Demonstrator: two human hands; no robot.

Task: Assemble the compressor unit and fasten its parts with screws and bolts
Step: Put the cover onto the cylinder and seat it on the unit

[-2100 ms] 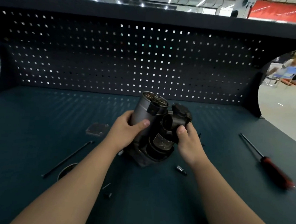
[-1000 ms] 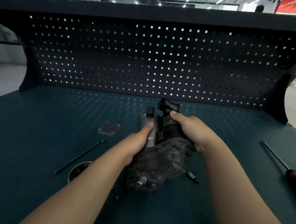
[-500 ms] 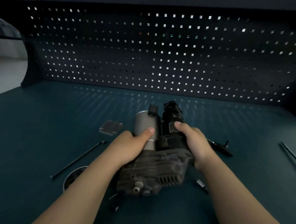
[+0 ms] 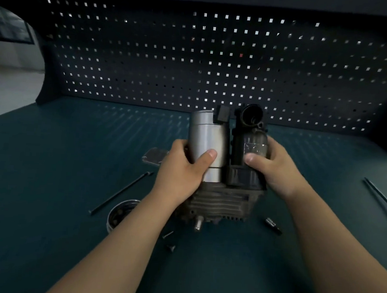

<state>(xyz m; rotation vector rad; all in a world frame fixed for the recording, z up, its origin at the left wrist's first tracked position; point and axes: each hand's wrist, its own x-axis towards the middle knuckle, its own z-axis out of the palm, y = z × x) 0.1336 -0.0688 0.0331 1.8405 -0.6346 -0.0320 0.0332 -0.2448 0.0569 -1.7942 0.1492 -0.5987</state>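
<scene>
The compressor unit [image 4: 225,171] is in the middle of the counter [image 4: 51,160]. Its two cylinders point away toward the pegboard and its finned base [image 4: 220,204] is nearest the person. I cannot tell whether the base rests on the surface.

The silver cylinder [image 4: 207,138] looks smooth, so a heavy unit held there could slide through the fingers if it is tipped further. Two loose screws [image 4: 168,235] lie just near of the base, beside the left forearm. A sweep of that arm, or setting the unit down on them, could scatter them or leave it rocking. A small bit [image 4: 272,225] near the right forearm could roll off the same way.

The left grip [image 4: 182,168] is wrapped round the silver cylinder, with the thumb across its near face and the fingers hidden behind. The right grip [image 4: 275,167] is clasped round the black cylinder [image 4: 249,149], thumb on its labelled side. Neither is released.
</scene>
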